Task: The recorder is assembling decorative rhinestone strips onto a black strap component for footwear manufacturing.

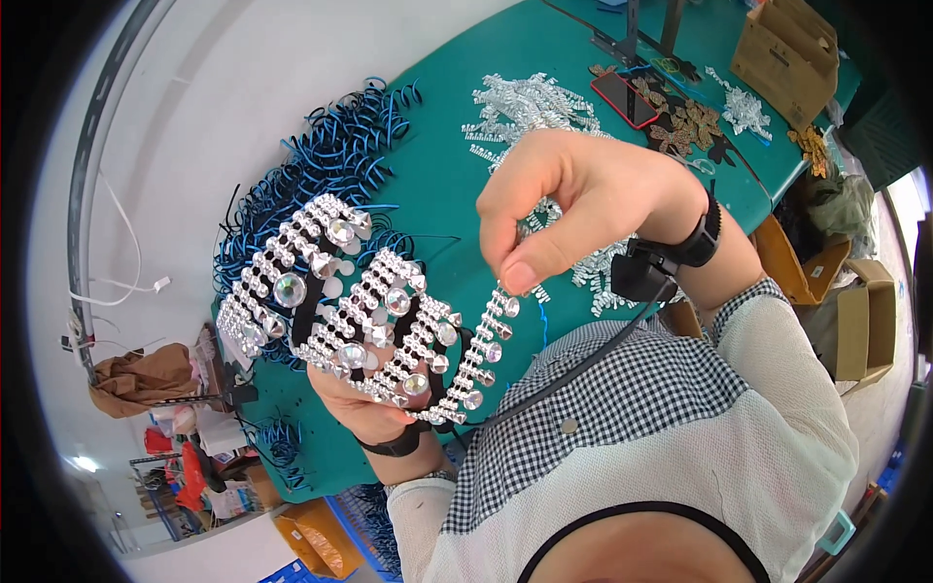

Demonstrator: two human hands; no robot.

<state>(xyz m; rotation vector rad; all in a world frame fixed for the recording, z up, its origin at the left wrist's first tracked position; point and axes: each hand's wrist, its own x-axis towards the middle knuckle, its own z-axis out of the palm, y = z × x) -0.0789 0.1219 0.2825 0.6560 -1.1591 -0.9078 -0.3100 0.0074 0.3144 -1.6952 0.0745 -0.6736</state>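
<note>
Several silver rhinestone trim strips (374,335), backed with black bands and set with round and pointed stones, hang over my left hand (342,396). That hand is closed around their lower part, its fingers mostly hidden behind the stones. My right hand (573,209) is raised to the right, thumb and forefinger pinching the upper end of one narrow rhinestone strip (480,352). The strip runs down from this pinch to the bundle in my left hand. Black straps circle both wrists, and a dark device (641,277) sits at the right one.
On the green table (442,160), a heap of curly blue-black cords (335,151) lies behind my left hand. Silver trim pieces (530,107) are piled beyond my right hand. A red-edged phone (625,99), brown glittery appliqués (692,126) and a cardboard box (787,58) stand farther right.
</note>
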